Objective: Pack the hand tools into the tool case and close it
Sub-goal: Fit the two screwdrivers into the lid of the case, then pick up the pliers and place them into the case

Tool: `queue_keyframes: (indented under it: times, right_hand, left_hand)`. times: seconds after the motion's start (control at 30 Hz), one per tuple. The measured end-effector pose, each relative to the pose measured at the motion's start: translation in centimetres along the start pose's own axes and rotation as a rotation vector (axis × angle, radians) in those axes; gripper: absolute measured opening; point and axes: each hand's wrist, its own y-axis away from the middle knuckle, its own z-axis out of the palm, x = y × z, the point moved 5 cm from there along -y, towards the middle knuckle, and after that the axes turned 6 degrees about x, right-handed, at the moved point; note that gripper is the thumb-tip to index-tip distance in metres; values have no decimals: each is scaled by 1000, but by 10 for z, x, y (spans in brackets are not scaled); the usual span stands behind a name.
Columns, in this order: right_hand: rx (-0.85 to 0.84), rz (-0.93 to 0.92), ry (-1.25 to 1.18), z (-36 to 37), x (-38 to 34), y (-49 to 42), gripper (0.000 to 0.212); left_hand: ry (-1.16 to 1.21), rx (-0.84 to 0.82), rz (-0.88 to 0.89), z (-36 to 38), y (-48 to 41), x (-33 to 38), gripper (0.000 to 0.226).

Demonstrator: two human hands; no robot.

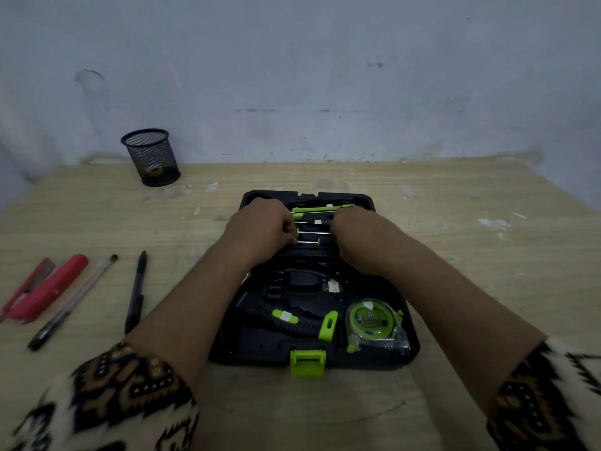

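An open black tool case (411, 346) lies on the wooden table, its green latch (307, 361) facing me. Inside sit a green tape measure (372, 322) at the front right and a black hammer with a green-tipped handle (292, 319). Thin screwdrivers (310, 237) with metal shafts lie in slots at the far end. My left hand (260, 231) and my right hand (353, 236) rest over those slots, fingers curled onto the two ends of a small screwdriver (308, 243), which they hide.
A black mesh pen cup (151, 156) stands at the back left by the wall. Left of the case lie a black pen (136, 291), a clear pen (73, 304), a red stapler (48, 289) and a red cutter (26, 288).
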Motion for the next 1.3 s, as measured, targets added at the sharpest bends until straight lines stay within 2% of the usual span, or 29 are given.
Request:
queue_keyframes:
  times: [0.07, 0.2, 0.37, 0.5, 0.67, 0.77, 0.87, 0.9, 0.97, 1.07, 1.17, 1.23, 1.3]
  right_hand:
    - [-16, 25, 4, -7, -6, -1, 39]
    - [76, 14, -132, -12, -33, -13, 27]
    - [159, -172, -248, -16, -113, -30, 30]
    - [43, -254, -321, -3, -184, -39, 30]
    - [-215, -140, -337, 28, -232, -49, 28]
    - [-208, -84, -339, 28, -245, -45, 32]
    - [-169, -28, -311, 28, -250, -43, 20]
    - [-150, -14, -300, 29, -252, -43, 17]
    - [-117, 29, -285, 31, -250, -44, 17]
    - [-101, 71, -309, 34, -248, -46, 24]
    - [-57, 96, -343, 35, -242, -47, 31]
    - [-49, 116, -371, 35, -239, -46, 31]
    - [-51, 124, -382, 34, -238, -45, 30]
  left_hand:
    - [56, 34, -1, -7, 7, -2, 8]
    - [185, 226, -56, -34, 35, -24, 8]
    - [146, 388, -184, -75, 89, -77, 14]
    - [89, 459, -279, -102, 133, -114, 17]
    - [19, 527, -384, -122, 185, -153, 17]
    - [-104, 554, -461, -132, 216, -174, 18]
    - [-302, 599, -572, -143, 245, -193, 19]
    - [-356, 601, -649, -147, 257, -201, 21]
    - [-418, 482, -865, -147, 272, -215, 37]
    - [-366, 321, -1124, -140, 295, -235, 60]
    - [-298, 315, -1196, -131, 305, -245, 51]
    - [-271, 364, -1198, -128, 307, -249, 39]
    - [-220, 440, -1189, -128, 308, -251, 37]
